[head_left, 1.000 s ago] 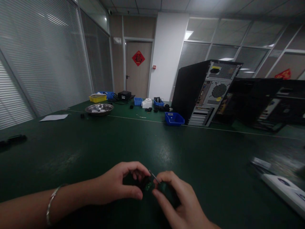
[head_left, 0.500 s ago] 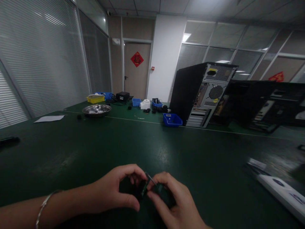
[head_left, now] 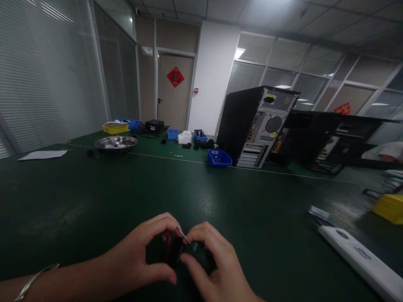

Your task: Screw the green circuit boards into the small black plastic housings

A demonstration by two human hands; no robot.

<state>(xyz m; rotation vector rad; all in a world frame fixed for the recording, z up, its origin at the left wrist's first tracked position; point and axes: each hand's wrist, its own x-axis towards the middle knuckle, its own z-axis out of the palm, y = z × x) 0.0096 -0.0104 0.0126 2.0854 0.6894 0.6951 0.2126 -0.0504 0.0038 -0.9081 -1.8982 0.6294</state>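
**Inspector A:** Status of the hands?

**Inspector B:** Both are at the near edge of the green table (head_left: pixel 220 197), at 6 o'clock in the view. The left hand (head_left: pixel 141 256) has its fingers clamped on a small black part (head_left: pixel 172 251), thumb below, the others curled over the top. The right hand (head_left: pixel 217 264) meets it from 3 o'clock; its fingers are pinched together on a thin metal pin or strip (head_left: pixel 183 235) that juts up toward 11 o'clock out of the part. What the part is, I cannot tell; it is dark and largely covered.

**Inspector A:** Location of the part?

**Inspector B:** Between the two hands, held just above the table. Whether it touches the surface cannot be told.

**Inspector A:** Surroundings?

**Inspector B:** A white flat device (head_left: pixel 359 256) lies at 4 o'clock, well apart. A blue bin (head_left: pixel 219 158) and an upright computer case (head_left: pixel 256 126) stand at 1 o'clock, a steel bowl (head_left: pixel 116 143) at 11 o'clock, all far off. A bracelet (head_left: pixel 33 280) sits on the left wrist.

**Inspector A:** Advice on handling?

**Inspector B:** In my judgement, the left hand should hold the part rigid while the right works the pin along its own axis, with light force. A sideways push could bend it. Lifting the work into better light would help; the grip area is dim.
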